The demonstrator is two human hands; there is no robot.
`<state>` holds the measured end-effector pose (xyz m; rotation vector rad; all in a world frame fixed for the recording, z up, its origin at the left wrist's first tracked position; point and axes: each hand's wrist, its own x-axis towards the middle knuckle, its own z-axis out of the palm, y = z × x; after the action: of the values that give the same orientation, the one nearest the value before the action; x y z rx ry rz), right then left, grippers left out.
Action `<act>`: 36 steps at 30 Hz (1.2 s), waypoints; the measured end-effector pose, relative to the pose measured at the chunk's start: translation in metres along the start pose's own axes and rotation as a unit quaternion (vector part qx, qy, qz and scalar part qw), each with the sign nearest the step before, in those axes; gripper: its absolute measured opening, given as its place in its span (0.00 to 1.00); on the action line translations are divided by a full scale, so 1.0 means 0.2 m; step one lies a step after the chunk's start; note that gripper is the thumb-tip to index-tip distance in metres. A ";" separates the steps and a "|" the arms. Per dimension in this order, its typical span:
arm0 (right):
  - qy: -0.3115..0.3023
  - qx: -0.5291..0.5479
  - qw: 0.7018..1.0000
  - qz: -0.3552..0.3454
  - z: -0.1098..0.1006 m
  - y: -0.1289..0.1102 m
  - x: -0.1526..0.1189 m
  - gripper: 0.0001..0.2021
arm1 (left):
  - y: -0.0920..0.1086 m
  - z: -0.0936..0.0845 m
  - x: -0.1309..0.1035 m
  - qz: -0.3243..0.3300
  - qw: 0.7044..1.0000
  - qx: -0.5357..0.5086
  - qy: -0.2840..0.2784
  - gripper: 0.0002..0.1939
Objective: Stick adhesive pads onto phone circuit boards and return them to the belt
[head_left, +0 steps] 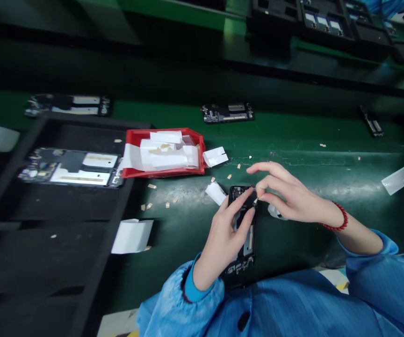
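An opened phone (249,241), its inner parts showing, lies upright on the green bench close to my body. My left hand (225,234) holds it across the upper half, index finger and thumb on its face, hiding much of the middle. At the phone's upper right edge, my right hand (286,192) pinches a small white piece (256,201) between thumb and index finger, other fingers raised. The piece's exact kind is too small to make out. Under the right hand sits a crumpled clear-and-white scrap (275,213). A white paper strip (216,193) touches the phone's upper left side.
A red bin (165,174) holds white backing papers. Left of it, a black tray (100,243) carries another opened phone (82,168). More phone bodies (228,113) lie along the far side. Small tan tabs (167,205), a folded white paper (132,236) and a clear strip (403,176) are scattered about.
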<state>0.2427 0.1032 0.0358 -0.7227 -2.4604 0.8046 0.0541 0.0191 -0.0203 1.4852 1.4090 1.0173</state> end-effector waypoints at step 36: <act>0.075 0.148 0.986 -0.004 0.02 -0.22 0.15 0.05 | 0.17 -0.09 0.01 -0.289 0.857 -0.426 -0.033 0.22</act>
<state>0.2037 0.0886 0.0693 -0.6366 -2.1471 1.0456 0.0492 0.0203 0.0182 0.3965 1.0192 0.9792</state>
